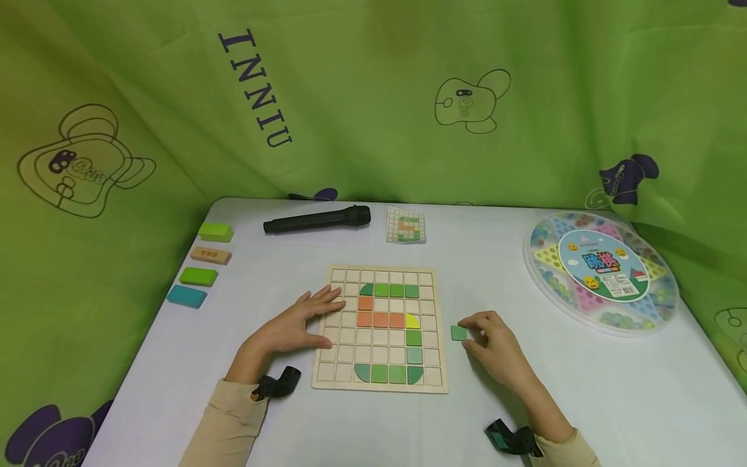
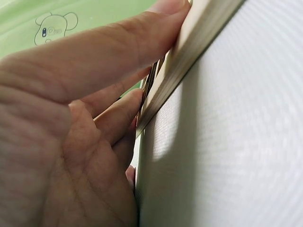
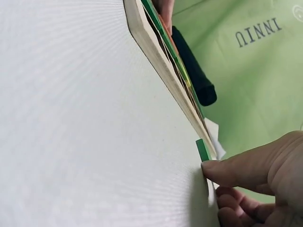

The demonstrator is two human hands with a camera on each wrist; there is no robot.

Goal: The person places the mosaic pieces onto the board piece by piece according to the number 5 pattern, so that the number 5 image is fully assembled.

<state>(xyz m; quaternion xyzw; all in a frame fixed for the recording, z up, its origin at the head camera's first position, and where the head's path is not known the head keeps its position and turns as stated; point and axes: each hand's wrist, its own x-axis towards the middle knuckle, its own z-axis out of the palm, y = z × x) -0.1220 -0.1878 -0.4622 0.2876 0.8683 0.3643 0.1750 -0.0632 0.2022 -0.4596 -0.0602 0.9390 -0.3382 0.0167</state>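
Observation:
A square wooden grid board lies on the white table. Green tiles, orange tiles and one yellow tile fill some of its cells, and a few green ones have a rounded corner. My left hand rests on the board's left side with fingers spread; in the left wrist view its thumb touches the board's edge. Right of the board, my right hand pinches a green square tile between thumb and fingers. The right wrist view shows this tile close to the table surface.
Behind the board lie a black microphone and a pattern card. Several coloured blocks line the left table edge. A round, clear-lidded game box sits at the right. Green printed cloth hangs around the table.

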